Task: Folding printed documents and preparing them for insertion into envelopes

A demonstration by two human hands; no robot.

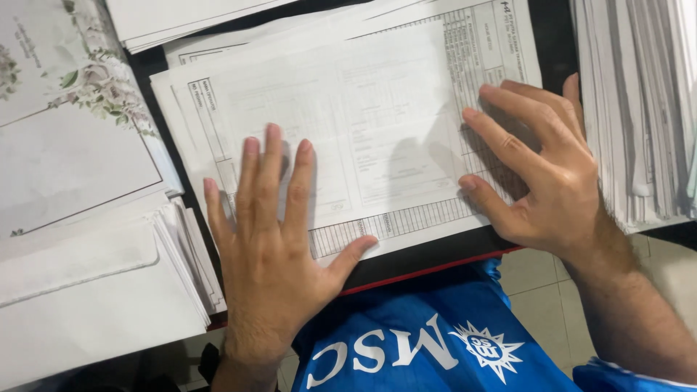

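Head view. I see the left hand (272, 250) lying flat on a folded printed form (341, 123), its fingers (272, 163) straight, close together and pressed down; the thumb reaches out along the form's near edge. The hand grips nothing; it only bears down on the paper. The right hand (552, 174) rests on the right part of the same form, fingers spread and slightly curled, tips touching the sheet, also closed on nothing. The form lies in the middle of the counter (435, 258), on top of other loose sheets, its upper flap folded over so the ruled grid shows along the near and right margins.

My judgement of the step: it is creasing the fold. To do it well, I keep the left palm steady as an anchor, keep the edges aligned, and run the right fingertips outward along the fold line with even pressure.

Surface and room: the counter is dark with a red front edge. A stack of white envelopes (94, 290) sits at the left, floral-printed cards (80, 80) lie behind it, and a tall paper stack (639, 109) stands at the right. Pale floor tiles (544, 297) show below, beside a blue shirt (421, 327).
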